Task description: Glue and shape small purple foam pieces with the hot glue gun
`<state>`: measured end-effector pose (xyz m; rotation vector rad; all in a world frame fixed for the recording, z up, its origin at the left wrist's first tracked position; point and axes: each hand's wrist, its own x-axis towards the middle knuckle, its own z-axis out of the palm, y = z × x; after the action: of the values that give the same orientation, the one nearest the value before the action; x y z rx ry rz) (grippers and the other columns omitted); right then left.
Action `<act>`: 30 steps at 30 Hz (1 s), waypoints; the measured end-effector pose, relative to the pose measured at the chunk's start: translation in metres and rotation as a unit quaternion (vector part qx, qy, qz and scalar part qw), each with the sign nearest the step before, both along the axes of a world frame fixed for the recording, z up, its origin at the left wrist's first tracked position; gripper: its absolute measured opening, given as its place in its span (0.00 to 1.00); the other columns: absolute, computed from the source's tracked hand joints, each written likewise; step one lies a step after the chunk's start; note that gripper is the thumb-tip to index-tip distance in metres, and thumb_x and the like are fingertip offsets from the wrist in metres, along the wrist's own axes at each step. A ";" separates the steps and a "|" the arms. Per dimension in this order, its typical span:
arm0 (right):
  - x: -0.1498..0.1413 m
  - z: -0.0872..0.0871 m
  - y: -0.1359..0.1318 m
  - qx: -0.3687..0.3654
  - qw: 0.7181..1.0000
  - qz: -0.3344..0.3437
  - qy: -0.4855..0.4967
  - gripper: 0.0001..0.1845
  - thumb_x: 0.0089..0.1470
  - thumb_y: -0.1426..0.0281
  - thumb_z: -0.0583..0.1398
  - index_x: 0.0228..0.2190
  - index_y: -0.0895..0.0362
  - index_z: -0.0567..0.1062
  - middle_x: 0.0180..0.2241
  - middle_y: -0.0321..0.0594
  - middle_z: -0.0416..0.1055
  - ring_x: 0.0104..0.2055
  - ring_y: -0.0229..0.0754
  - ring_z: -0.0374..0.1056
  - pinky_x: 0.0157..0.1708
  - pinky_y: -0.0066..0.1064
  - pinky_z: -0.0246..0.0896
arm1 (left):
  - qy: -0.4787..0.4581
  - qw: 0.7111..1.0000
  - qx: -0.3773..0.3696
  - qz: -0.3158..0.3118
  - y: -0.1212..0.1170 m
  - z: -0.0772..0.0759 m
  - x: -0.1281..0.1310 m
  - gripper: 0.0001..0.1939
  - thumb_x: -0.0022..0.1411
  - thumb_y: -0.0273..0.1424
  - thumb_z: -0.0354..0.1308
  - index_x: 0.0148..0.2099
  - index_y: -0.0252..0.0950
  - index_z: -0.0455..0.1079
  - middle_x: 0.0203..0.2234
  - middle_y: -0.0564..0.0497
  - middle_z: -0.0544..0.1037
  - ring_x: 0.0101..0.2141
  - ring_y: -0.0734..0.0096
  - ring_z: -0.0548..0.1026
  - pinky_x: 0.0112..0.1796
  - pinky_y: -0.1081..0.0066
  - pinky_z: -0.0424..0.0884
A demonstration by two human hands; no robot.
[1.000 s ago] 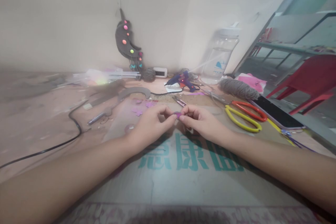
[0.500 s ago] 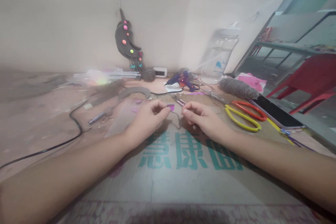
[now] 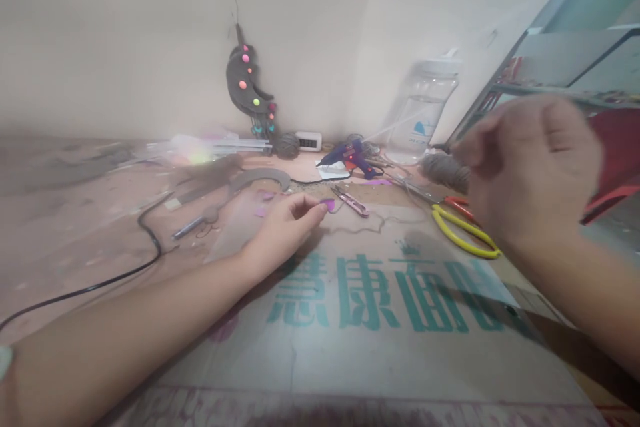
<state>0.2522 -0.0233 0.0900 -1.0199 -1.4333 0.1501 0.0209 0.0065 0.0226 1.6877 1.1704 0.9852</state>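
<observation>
My left hand (image 3: 285,227) rests on the cardboard sheet (image 3: 370,333) and pinches a small purple piece (image 3: 328,204) between thumb and forefinger. A thin grey thread (image 3: 370,221) trails from that piece across the cardboard toward the right. My right hand (image 3: 525,167) is lifted high at the right, blurred, fingers curled closed as if pinching; what it holds is too thin to make out. A small pair of thread snips (image 3: 353,201) lies just beyond the purple piece.
Yellow and orange scissors (image 3: 463,230) lie under my raised right hand. A blue glue gun (image 3: 350,155), a grey yarn ball (image 3: 443,170), a clear water jug (image 3: 420,113), a grey crescent ornament (image 3: 247,83) on the wall and a black cable (image 3: 145,233) surround the work area.
My hands were together on the purple piece. They parted, and my right hand rose up and to the right, drawing thread out. My left hand stayed holding the piece.
</observation>
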 end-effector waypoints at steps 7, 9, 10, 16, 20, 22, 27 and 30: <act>0.009 0.020 -0.003 0.021 0.998 0.044 -0.040 0.05 0.54 0.67 0.63 0.31 0.52 0.71 0.24 0.35 0.64 0.25 0.38 0.61 0.26 0.32 0.56 | -0.001 1.000 0.007 0.027 0.005 -0.004 -0.001 0.11 0.60 0.38 0.56 0.29 0.37 0.67 0.24 0.54 0.74 0.26 0.71 0.71 0.27 0.74 0.65; 0.011 0.016 -0.004 -0.107 0.981 0.111 -0.116 0.08 0.56 0.63 0.61 0.29 0.54 0.72 0.22 0.34 0.66 0.24 0.37 0.62 0.25 0.30 0.56 | -0.003 1.000 0.010 0.028 0.006 -0.006 -0.001 0.12 0.60 0.38 0.56 0.29 0.37 0.67 0.24 0.53 0.74 0.26 0.71 0.71 0.26 0.74 0.64; 0.011 0.014 -0.005 -0.154 0.964 0.149 -0.161 0.13 0.58 0.60 0.59 0.26 0.54 0.72 0.22 0.35 0.67 0.24 0.37 0.62 0.25 0.30 0.56 | -0.004 1.000 0.012 0.023 0.006 -0.006 -0.001 0.12 0.60 0.38 0.56 0.29 0.36 0.67 0.24 0.53 0.74 0.26 0.71 0.71 0.26 0.74 0.65; 0.009 0.011 -0.004 -0.217 0.887 0.222 -0.342 0.15 0.59 0.60 0.58 0.26 0.53 0.76 0.24 0.36 0.71 0.27 0.38 0.65 0.29 0.30 0.57 | -0.014 1.000 0.011 0.013 0.006 -0.006 0.000 0.10 0.59 0.37 0.57 0.29 0.36 0.67 0.24 0.54 0.73 0.27 0.71 0.71 0.29 0.73 0.67; 0.002 -0.003 0.005 -0.230 0.913 0.170 -0.291 0.07 0.56 0.66 0.60 0.31 0.53 0.77 0.33 0.38 0.75 0.35 0.41 0.68 0.34 0.31 0.60 | -0.010 1.000 0.009 0.008 0.005 -0.005 0.000 0.11 0.60 0.37 0.57 0.29 0.36 0.67 0.24 0.54 0.72 0.27 0.72 0.70 0.30 0.73 0.66; -0.006 -0.016 0.009 -0.264 0.913 0.159 -0.268 0.10 0.56 0.64 0.59 0.27 0.55 0.77 0.29 0.38 0.74 0.32 0.41 0.67 0.32 0.31 0.60 | -0.013 1.000 0.021 -0.012 0.004 -0.006 0.000 0.11 0.60 0.37 0.57 0.29 0.36 0.67 0.24 0.55 0.72 0.27 0.73 0.70 0.30 0.73 0.66; -0.033 -0.052 0.010 -0.319 0.915 0.170 -0.181 0.11 0.54 0.63 0.60 0.34 0.56 0.78 0.29 0.38 0.75 0.29 0.38 0.66 0.29 0.29 0.60 | -0.023 0.997 0.043 -0.058 0.003 -0.006 0.001 0.12 0.59 0.38 0.58 0.28 0.36 0.67 0.23 0.55 0.71 0.26 0.73 0.69 0.30 0.73 0.65; -0.041 -0.064 0.009 -0.351 0.907 0.202 -0.116 0.12 0.52 0.63 0.61 0.35 0.58 0.76 0.27 0.36 0.73 0.26 0.36 0.64 0.25 0.27 0.58 | -0.013 0.996 0.045 -0.074 0.002 -0.007 0.002 0.12 0.59 0.37 0.58 0.28 0.35 0.68 0.23 0.54 0.72 0.27 0.72 0.69 0.31 0.72 0.65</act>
<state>0.2115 -0.0143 0.0263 -1.3287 -1.8528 0.9293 0.0227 0.0090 0.0159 1.8001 0.9815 0.9777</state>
